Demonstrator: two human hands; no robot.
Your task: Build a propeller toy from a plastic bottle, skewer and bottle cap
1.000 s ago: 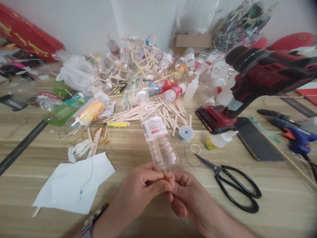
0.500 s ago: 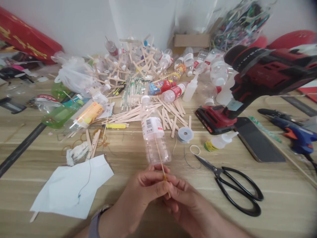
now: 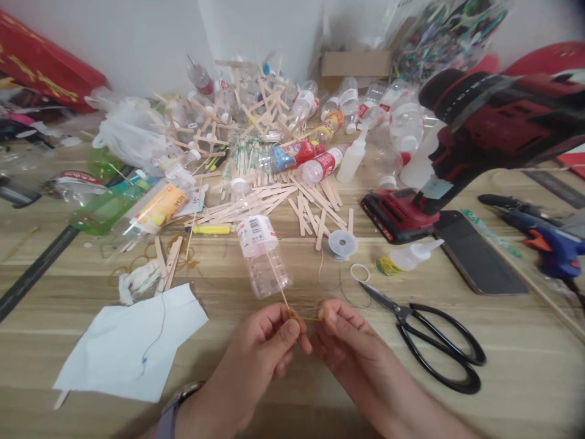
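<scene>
A clear plastic bottle with a white label lies beyond my hands, and a thin wooden stick reaches from it toward me. My left hand pinches the near end of that stick, where an orange-brown rubber band is wound. Between thumb and fingers of my right hand is the other end of the band, stretched sideways in a thin line. To the right of my right hand lie black-handled scissors, spread on the wooden table.
A red cordless drill, a phone and a blue glue gun are at the right. White paper lies left. Wooden sticks, a thread spool and several bottles spread across the middle and back.
My hands have moved apart, and the band now stretches between them. The stick and the clear bottle have shifted to the left.
</scene>
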